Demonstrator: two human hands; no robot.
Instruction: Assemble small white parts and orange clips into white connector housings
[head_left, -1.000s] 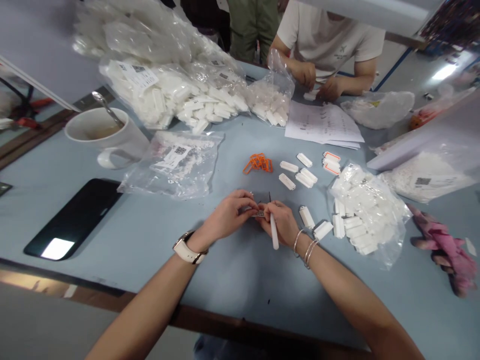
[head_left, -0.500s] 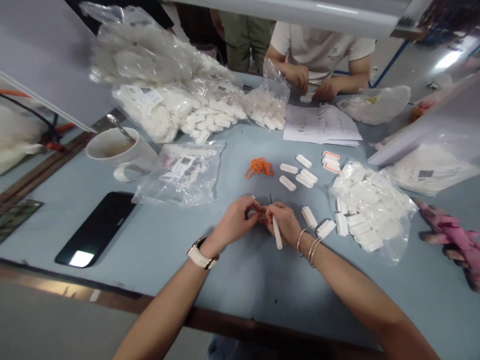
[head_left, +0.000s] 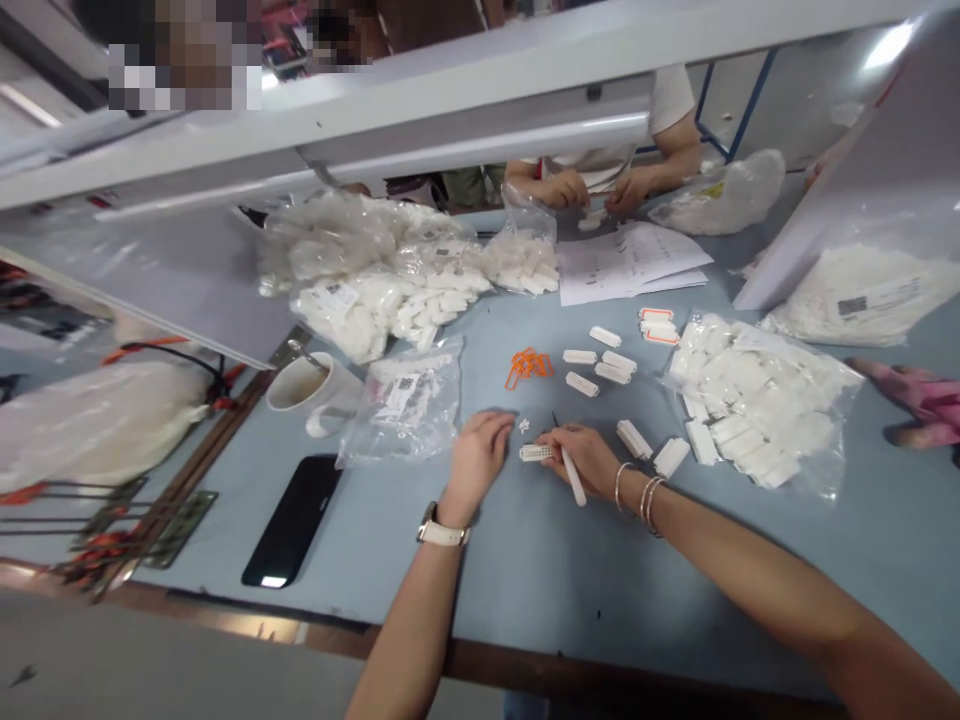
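Note:
My right hand (head_left: 583,458) is closed around a white-handled tool (head_left: 574,478) with a thin dark tip pointing away from me. Its fingertips also touch a small white rectangular piece (head_left: 535,453) with a grid of holes, low over the blue table. My left hand (head_left: 478,456), fingers loosely extended, lies apart from that piece. Tiny white parts (head_left: 524,426) sit just beyond its fingertips. Farther off is a pile of orange rectangular frames (head_left: 529,366). Several white slotted housings (head_left: 581,384) lie beyond my right hand, and others (head_left: 634,440) to its right.
A bag of white housings (head_left: 765,395) lies on the right, with more bags (head_left: 352,310) at the back left. A clear bag (head_left: 409,400), a mug with a spoon (head_left: 300,385) and a black phone (head_left: 292,520) are left. Across the table, a person's hands (head_left: 566,188) work near papers (head_left: 630,262).
My left hand has drawn away leftward from the white piece, which now shows beside my right hand. The view has shifted, showing more of the shelf bar. The tool stays in my right hand.

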